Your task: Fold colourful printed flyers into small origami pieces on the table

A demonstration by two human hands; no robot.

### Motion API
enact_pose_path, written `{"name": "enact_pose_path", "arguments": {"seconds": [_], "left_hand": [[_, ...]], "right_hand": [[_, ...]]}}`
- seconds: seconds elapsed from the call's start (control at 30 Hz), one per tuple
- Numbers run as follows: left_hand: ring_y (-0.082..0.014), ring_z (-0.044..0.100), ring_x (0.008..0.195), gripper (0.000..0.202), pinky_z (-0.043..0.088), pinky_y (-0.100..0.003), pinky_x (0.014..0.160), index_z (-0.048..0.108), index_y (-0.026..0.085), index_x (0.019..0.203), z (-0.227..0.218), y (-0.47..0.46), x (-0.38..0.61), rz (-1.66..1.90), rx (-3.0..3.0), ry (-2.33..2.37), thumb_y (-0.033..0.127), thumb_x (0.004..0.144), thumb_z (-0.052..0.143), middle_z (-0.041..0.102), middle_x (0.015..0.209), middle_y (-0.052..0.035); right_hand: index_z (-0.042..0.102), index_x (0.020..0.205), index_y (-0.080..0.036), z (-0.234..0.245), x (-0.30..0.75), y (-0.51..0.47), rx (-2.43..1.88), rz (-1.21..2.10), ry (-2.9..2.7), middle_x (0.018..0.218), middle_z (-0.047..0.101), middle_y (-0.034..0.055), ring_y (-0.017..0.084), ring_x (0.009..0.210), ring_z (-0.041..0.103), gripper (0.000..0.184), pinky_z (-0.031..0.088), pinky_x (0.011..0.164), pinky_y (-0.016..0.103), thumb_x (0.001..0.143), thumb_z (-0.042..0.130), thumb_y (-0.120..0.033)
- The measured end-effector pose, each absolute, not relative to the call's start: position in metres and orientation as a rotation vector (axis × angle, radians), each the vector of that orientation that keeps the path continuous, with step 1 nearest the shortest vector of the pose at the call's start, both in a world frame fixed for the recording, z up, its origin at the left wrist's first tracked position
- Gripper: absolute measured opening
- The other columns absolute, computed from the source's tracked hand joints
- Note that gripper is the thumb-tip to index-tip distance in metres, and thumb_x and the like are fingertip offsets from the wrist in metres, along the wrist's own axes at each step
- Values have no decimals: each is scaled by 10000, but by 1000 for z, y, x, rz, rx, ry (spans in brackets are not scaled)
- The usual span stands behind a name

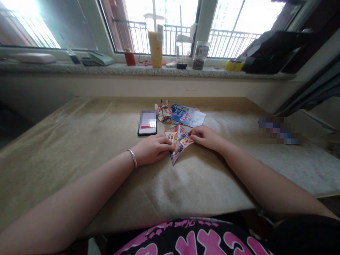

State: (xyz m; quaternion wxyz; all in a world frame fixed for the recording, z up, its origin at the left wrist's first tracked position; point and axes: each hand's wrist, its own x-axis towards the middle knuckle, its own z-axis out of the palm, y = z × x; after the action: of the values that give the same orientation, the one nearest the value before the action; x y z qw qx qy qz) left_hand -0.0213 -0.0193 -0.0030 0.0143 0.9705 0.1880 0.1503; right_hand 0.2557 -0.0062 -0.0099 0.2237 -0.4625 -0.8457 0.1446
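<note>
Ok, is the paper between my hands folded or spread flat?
Folded: the printed paper between your left hand and right hand shows overlapping flaps and narrows to a pointed lower end.

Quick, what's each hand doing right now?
Left hand: touching the folded paper, can't tell if gripping.
Right hand: closed, pinching its right edge.

On our table (79,148) we have the paper (180,139) between our left hand (152,148) and right hand (207,137); on its far side lie, left to right, the phone (148,123), the figures (164,111) and the leaflets (188,115), with the sill (106,70) farthest
</note>
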Motion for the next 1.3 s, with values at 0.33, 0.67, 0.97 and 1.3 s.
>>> {"name": "enact_pose_path", "arguments": {"seconds": [0.33,0.67,0.97,1.3], "left_hand": [[-171,576,914,267,484,-304,831,676,202,1011,-7,-20,-20,538,3030,539,238,939,421,660,983,-70],[-272,479,1174,462,377,-440,1015,506,193,1306,-6,-25,-18,509,3030,1132,343,869,523,563,1300,-82],[-267,485,1144,574,354,-429,1020,395,191,1381,-3,-23,-19,575,2937,1185,359,853,545,573,1224,-103],[-196,529,945,284,428,-342,892,624,268,1136,0,-9,-38,690,3121,878,251,878,507,616,950,-47]], "right_hand": [[658,1098,-186,-12,252,-12,-993,253,-2554,1203,623,107,211,1108,568,287,430,992,389,838,547,-236],[618,1220,-204,-15,239,-17,-885,242,-2643,1319,572,80,247,1242,483,410,391,1059,431,843,586,-359],[570,1289,-223,-11,238,-21,-939,158,-2706,1368,531,54,286,1301,416,489,338,1096,478,844,577,-424],[567,1297,-204,-14,244,-20,-1103,11,-2666,1372,523,73,310,1296,405,518,329,1098,479,858,536,-478]]}}
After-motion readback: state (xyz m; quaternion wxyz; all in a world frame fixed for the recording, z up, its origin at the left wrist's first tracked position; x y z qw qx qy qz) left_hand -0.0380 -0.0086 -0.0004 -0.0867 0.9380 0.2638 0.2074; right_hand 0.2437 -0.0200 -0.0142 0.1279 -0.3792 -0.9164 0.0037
